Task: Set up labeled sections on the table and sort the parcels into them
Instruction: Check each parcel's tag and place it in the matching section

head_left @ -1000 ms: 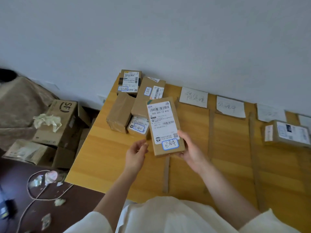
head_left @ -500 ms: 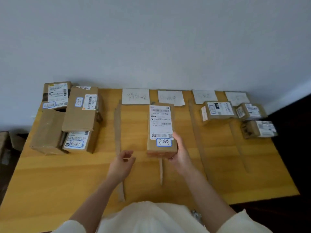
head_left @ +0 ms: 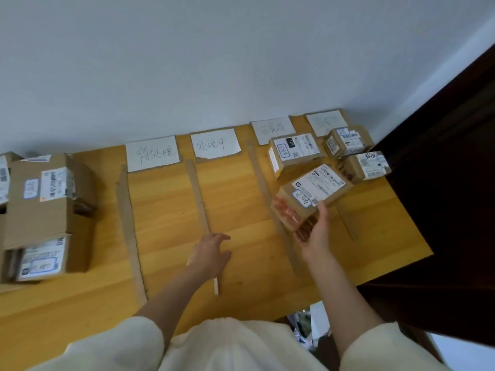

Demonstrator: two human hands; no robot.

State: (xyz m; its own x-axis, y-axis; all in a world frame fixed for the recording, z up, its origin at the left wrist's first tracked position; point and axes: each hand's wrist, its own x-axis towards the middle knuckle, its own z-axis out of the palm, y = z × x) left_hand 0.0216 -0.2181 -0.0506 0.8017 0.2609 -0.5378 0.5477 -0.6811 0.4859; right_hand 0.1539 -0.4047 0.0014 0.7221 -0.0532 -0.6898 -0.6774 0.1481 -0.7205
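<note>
Right hand (head_left: 313, 234) holds a long cardboard parcel (head_left: 312, 198) from its near end: thumb lies on the top face beside the white shipping label, fingers go under the box and are hidden. Parcel is tilted, far end toward the wall, over the third section of the wooden table (head_left: 166, 210); cannot tell whether its underside touches the tabletop.

Just beyond the grip: a labelled parcel (head_left: 294, 153) in the same section, with a handwritten paper sign (head_left: 273, 128) behind it. Right of the grip: two smaller parcels (head_left: 345, 141) and (head_left: 364, 167), near the table's right edge.

Left of the grip: a cardboard divider strip (head_left: 263, 183), then two sections headed by paper signs (head_left: 215, 144) and (head_left: 152, 153).

Left hand (head_left: 211, 251) is well apart from the parcel, fingers loosely spread, holding nothing, over the middle divider strip (head_left: 198, 196).

Far left: stack of unsorted parcels (head_left: 45, 207).
</note>
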